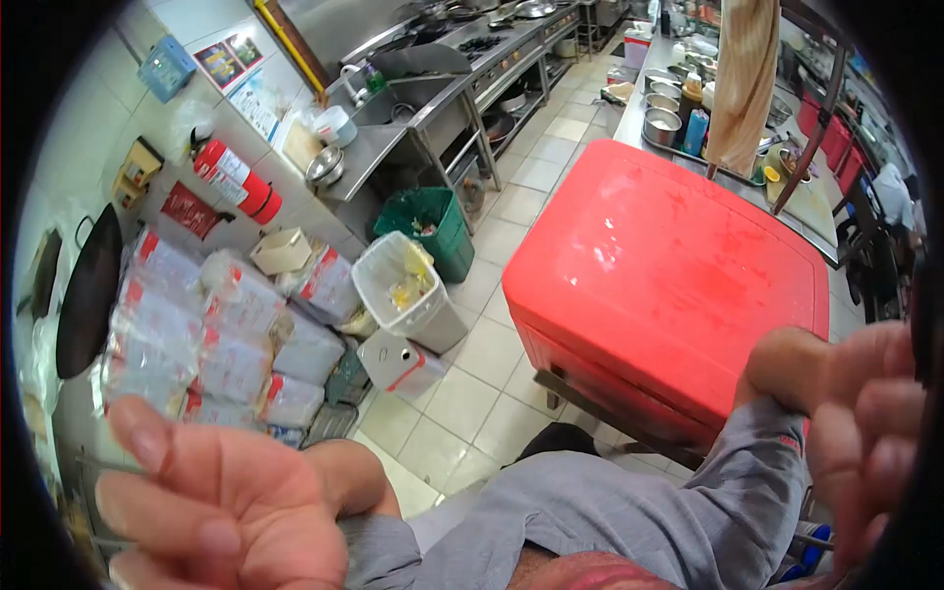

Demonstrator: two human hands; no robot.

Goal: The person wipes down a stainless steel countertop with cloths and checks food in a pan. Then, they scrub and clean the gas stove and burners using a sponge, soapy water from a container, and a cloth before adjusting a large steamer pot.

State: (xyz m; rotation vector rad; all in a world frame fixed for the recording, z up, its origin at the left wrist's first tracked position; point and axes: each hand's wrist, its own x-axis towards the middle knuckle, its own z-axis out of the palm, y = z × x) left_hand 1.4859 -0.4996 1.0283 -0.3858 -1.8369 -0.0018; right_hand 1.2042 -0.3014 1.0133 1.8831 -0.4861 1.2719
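Both my hands are raised close to the camera, one at each side of the view. My left hand [231, 497] is at the lower left, palm showing, its fingers loosely bent and apart with nothing in them. At the right edge, my right hand [865, 423] is lifted with the fingers partly bent and spread. The dark border cuts off part of it, and no object shows in it. Below and behind my right forearm is a large red cooler box [659, 265] with a closed, wet-looking lid.
Wrapped white packages [236, 344] are stacked on the left, below a fire extinguisher [236, 182]. A white bin [398, 285] and a green bin [433, 231] stand by the sink [418, 98]. Stoves [501, 44] line the back. Metal pots [661, 123] sit on the right-hand counter.
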